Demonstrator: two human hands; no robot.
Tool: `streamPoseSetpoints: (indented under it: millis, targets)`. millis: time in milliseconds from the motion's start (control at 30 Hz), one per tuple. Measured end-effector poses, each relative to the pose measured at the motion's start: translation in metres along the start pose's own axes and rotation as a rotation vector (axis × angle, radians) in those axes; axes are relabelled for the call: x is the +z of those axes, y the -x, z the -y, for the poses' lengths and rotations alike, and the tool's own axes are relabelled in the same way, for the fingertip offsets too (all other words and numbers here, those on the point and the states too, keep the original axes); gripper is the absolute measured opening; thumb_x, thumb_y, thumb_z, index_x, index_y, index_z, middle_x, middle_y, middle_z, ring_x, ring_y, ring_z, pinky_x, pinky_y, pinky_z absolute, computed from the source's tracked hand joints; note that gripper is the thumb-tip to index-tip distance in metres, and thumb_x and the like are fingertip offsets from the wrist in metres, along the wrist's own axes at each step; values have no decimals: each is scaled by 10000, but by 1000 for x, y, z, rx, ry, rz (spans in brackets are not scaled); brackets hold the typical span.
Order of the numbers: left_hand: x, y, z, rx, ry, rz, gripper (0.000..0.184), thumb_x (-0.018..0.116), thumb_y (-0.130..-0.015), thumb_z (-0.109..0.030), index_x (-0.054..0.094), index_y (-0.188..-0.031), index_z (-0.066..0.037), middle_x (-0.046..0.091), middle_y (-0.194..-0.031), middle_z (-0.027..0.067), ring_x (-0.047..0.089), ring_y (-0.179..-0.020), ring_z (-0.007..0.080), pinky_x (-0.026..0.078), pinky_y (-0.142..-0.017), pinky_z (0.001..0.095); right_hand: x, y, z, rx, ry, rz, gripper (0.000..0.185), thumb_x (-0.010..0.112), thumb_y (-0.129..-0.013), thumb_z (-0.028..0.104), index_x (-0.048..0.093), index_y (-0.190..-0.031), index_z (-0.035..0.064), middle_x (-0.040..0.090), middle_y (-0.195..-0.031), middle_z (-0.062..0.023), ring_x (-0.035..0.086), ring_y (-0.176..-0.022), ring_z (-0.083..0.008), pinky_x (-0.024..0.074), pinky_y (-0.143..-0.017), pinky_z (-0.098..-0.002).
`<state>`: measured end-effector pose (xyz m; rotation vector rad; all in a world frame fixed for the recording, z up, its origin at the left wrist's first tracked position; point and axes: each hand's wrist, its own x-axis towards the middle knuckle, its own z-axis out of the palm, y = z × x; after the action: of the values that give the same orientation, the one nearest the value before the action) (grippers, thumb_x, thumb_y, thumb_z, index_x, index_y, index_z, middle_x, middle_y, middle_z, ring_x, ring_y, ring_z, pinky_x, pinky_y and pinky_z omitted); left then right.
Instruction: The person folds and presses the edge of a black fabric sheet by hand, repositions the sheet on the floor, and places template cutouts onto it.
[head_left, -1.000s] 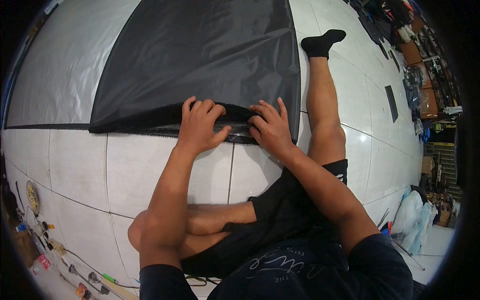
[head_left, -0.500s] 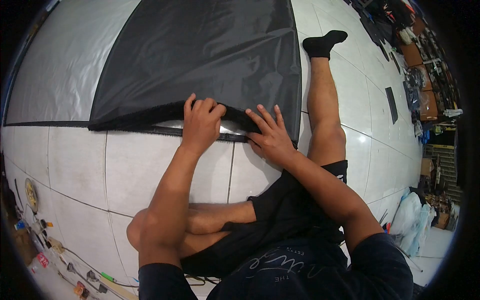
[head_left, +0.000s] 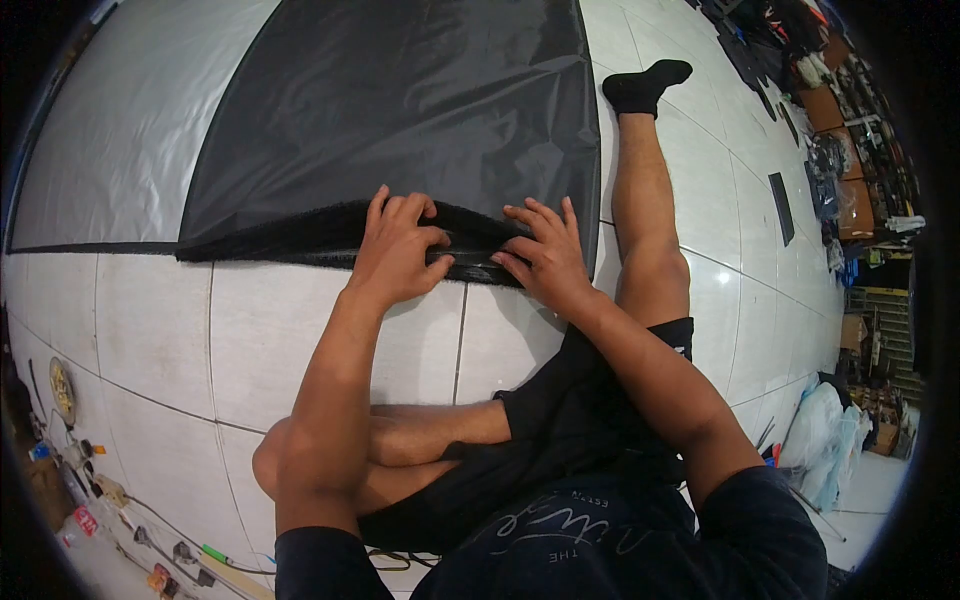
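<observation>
A glossy black sheet (head_left: pixel 420 120) lies over a silver sheet (head_left: pixel 120 130) on the tiled floor. Its fuzzy black near edge (head_left: pixel 290 232) is lifted and curled. My left hand (head_left: pixel 395 255) has its fingers bent over that edge, thumb on the near side. To its right, my right hand (head_left: pixel 548 260) grips the same edge, with thumb and index finger close to a black strip (head_left: pixel 475 268) along the lower border. The fingertips are partly hidden in the dark folds.
My stretched leg (head_left: pixel 650 200) lies along the sheet's right side, and my other leg (head_left: pixel 430 435) is folded in front of me. A dark flat strip (head_left: pixel 781 210) is on the floor at right. Boxes (head_left: pixel 855 205), plastic bags (head_left: pixel 815 430) and cables (head_left: pixel 150 515) line the sides.
My left thumb and fingers have spread towards the lower border. My right fingers have bent inward onto the edge. The silver gap between the black layers has closed to a dark fold.
</observation>
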<state>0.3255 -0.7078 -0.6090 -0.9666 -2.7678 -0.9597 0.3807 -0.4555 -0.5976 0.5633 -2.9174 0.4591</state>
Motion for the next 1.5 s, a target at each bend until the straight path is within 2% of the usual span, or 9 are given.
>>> streamPoseSetpoints:
  millis: [233,333,400,600,800,900,1133,1200,1500]
  targets:
    - [11,-4,5,-31,-44,-25,105,769,-852,-162,779,-935,-99,608,-1050,56,594,-1104,243,274,-1215,561,5,7,1,-65,105,-1,103,777,-877,195,753,-938,115,564,-1441,-115,406,-1473,-325,166,-1231,-674]
    - [20,-5,6,-6,-53,-177,112,754,-849,-119,717,-952,-96,612,-1020,45,618,-1029,250,305,-1192,568,3,14,9,-206,126,66,107,784,-855,174,738,-931,116,541,-1471,-133,391,-1484,-350,181,-1222,-685]
    - [21,-4,6,-15,-57,-190,124,712,-850,-50,651,-937,-114,589,-1013,33,607,-1007,234,315,-1194,565,5,15,16,-169,28,22,112,802,-818,168,723,-870,107,529,-1492,-132,385,-1485,-373,188,-1209,-704]
    - [18,-2,8,11,-120,-104,153,667,-818,22,701,-820,-127,587,-1036,32,599,-1026,227,303,-1204,565,8,14,8,-142,94,41,127,826,-807,211,755,-818,106,544,-1484,-108,398,-1471,-366,173,-1196,-719]
    - [2,-1,-1,-27,-30,-1,101,754,-780,-79,810,-857,-113,591,-1138,80,562,-1187,259,229,-1246,562,2,4,7,-51,-3,13,118,813,-842,231,793,-897,128,589,-1432,-94,434,-1442,-339,155,-1212,-693]
    - [-3,-1,-4,-3,33,-26,102,797,-794,-165,809,-869,-98,588,-1145,93,555,-1194,271,220,-1248,566,3,5,3,-7,10,-41,117,809,-851,215,784,-926,129,596,-1416,-92,446,-1434,-333,166,-1219,-675]
    - [9,-3,5,-45,-6,-26,93,798,-825,-177,799,-882,-103,601,-1100,63,575,-1145,250,248,-1230,557,10,9,5,-22,5,-59,126,790,-862,193,753,-955,117,593,-1406,-105,455,-1430,-331,192,-1216,-667]
    - [11,-3,5,-35,-26,-88,119,787,-829,-157,751,-924,-96,609,-1051,48,597,-1086,250,261,-1226,556,7,13,8,-160,25,-44,131,798,-835,195,737,-901,100,572,-1436,-120,444,-1440,-358,188,-1204,-696]
    - [20,-4,6,34,-70,-228,154,690,-832,-3,644,-933,-109,588,-994,49,618,-962,255,365,-1169,585,13,18,11,-94,145,21,148,806,-821,201,721,-765,94,549,-1471,-113,366,-1489,-390,146,-1185,-749]
